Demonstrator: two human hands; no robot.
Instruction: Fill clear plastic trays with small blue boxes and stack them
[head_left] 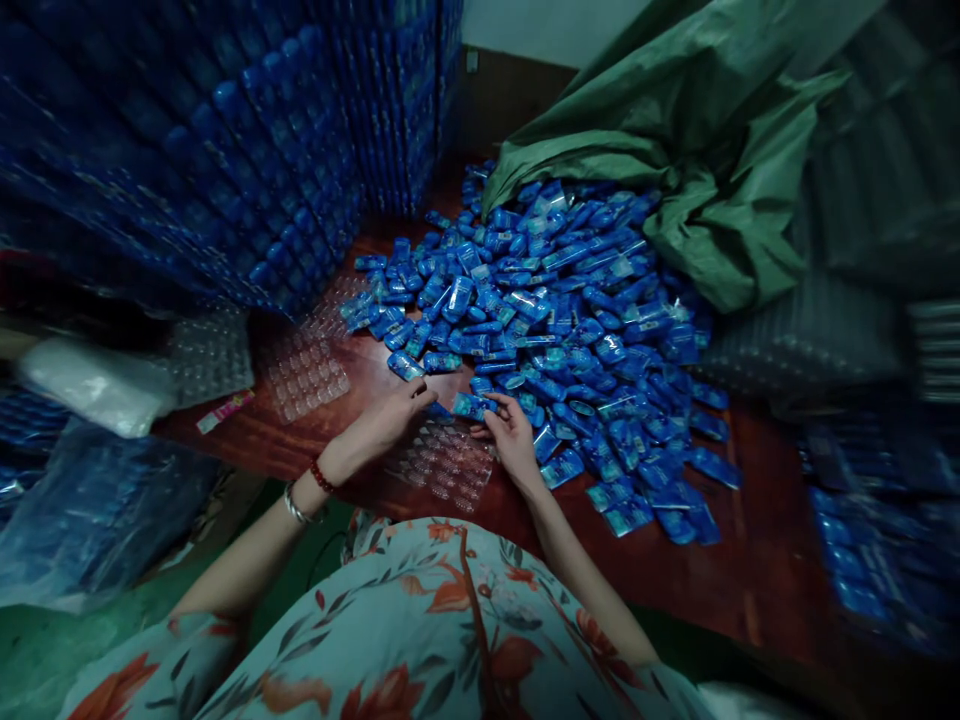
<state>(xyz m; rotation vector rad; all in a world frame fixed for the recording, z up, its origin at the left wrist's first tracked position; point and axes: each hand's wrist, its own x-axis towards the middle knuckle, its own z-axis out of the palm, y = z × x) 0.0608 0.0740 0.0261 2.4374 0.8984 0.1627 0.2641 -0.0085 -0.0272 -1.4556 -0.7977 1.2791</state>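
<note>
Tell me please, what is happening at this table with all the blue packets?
A person sits at a wooden table. Both hands hold one small blue packet over a clear plastic tray: the right hand grips it, the left hand touches its end. A big pile of blue packets spills from a green sack.

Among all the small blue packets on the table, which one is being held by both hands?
The small blue packet at the pile's near edge, pinched between left hand and right hand.

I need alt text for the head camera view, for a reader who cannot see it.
Two bare hands, the left hand and the right hand, hold a small blue packet over a clear blister tray on a red-brown table. A large pile of blue packets spreads behind, beside a green sack.
</note>
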